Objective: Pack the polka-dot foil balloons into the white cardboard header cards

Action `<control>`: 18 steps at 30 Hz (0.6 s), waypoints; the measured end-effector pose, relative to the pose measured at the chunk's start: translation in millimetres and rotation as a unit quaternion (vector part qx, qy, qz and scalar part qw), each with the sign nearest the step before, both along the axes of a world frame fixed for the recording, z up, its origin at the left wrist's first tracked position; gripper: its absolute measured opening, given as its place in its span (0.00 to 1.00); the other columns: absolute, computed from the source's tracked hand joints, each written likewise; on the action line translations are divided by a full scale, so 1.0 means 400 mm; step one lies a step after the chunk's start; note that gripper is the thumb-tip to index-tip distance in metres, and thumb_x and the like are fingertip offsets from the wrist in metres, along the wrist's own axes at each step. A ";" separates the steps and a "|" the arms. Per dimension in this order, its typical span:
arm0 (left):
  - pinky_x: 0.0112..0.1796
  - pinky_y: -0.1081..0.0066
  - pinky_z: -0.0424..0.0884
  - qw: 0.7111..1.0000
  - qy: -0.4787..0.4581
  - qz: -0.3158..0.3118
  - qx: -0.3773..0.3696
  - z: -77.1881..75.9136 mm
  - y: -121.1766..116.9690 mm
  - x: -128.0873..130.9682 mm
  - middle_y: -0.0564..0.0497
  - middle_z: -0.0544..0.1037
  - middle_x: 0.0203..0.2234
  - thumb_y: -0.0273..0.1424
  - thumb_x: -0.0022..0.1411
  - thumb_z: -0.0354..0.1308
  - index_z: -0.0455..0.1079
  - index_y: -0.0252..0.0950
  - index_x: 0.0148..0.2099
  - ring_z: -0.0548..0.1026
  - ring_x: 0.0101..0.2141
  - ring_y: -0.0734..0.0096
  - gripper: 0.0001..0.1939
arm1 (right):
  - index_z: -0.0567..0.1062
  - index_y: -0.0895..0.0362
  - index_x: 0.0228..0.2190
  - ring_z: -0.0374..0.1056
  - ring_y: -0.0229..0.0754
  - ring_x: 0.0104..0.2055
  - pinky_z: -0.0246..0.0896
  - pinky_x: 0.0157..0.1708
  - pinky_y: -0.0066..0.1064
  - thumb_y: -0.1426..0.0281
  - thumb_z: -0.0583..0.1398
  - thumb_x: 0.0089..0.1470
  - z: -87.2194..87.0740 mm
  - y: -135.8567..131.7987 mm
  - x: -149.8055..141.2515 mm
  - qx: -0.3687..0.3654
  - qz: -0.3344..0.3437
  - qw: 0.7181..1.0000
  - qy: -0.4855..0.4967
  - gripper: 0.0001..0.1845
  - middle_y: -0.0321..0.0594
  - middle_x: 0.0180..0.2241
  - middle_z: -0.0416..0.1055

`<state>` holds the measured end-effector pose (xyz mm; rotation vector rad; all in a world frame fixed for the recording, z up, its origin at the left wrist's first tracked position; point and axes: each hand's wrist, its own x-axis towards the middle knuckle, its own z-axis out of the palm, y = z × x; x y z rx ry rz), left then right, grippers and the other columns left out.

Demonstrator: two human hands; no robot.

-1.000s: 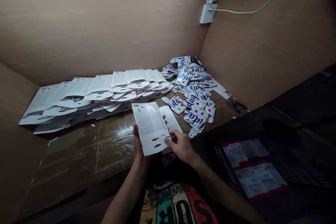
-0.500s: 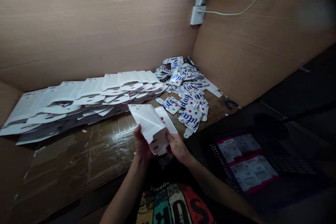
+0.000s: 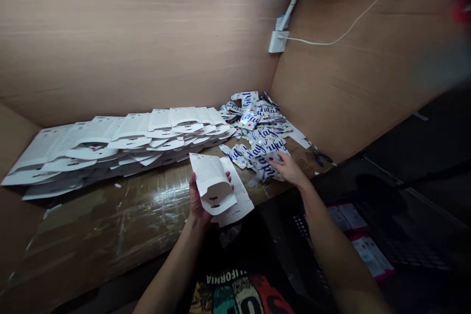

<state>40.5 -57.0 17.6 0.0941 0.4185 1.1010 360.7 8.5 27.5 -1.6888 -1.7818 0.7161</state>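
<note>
My left hand [image 3: 199,201] grips a white paper sleeve [image 3: 215,176] from its left side, fingertips showing at the far edge. The sleeve's flap, with its hanging slots, stands bowed so the mouth gapes. Another white sleeve [image 3: 239,201] lies under it on the table's front edge. Over at the pile, my right hand [image 3: 289,168] has thumb and fingers closed on a folded foil balloon [image 3: 265,164], white with dots and blue lettering, smeared by motion. More folded foil balloons [image 3: 257,117] are heaped behind it.
Rows of overlapping white sleeves [image 3: 132,130] line the back of the brown table [image 3: 147,206]. Pliers [image 3: 320,156] lie by the right wall. Below right, a dark crate [image 3: 405,250] holds packed sleeves. Cardboard-coloured walls enclose the table; a socket box [image 3: 278,41] hangs in the corner.
My right hand has left the sleeve and moved right to the pile, taking hold of a folded foil balloon. The left hand keeps the sleeve, its mouth now wider. The view has tilted up.
</note>
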 end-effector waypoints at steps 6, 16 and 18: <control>0.56 0.36 0.72 0.999 0.001 0.050 0.010 0.045 0.019 0.013 0.33 0.83 0.48 0.62 0.63 0.57 0.66 0.30 0.68 0.82 0.48 0.41 0.46 | 0.76 0.53 0.53 0.79 0.51 0.50 0.75 0.51 0.43 0.70 0.59 0.67 0.057 -0.229 -0.175 0.266 0.164 0.942 0.123 0.14 0.46 0.48 0.82; 0.51 0.44 0.78 0.998 0.012 0.049 0.029 0.041 0.006 0.007 0.33 0.84 0.44 0.64 0.60 0.57 0.71 0.24 0.62 0.84 0.39 0.44 0.49 | 0.75 0.60 0.54 0.65 0.56 0.69 0.66 0.66 0.51 0.83 0.56 0.61 0.101 -0.298 -0.307 0.257 0.344 0.895 -0.119 0.22 0.57 0.65 0.69; 0.52 0.44 0.77 0.999 0.008 0.044 0.027 0.047 -0.002 0.000 0.34 0.84 0.45 0.64 0.60 0.57 0.71 0.24 0.63 0.84 0.41 0.44 0.49 | 0.74 0.61 0.52 0.54 0.61 0.74 0.61 0.68 0.54 0.81 0.59 0.59 0.108 -0.312 -0.326 0.222 0.364 0.895 -0.129 0.20 0.60 0.70 0.60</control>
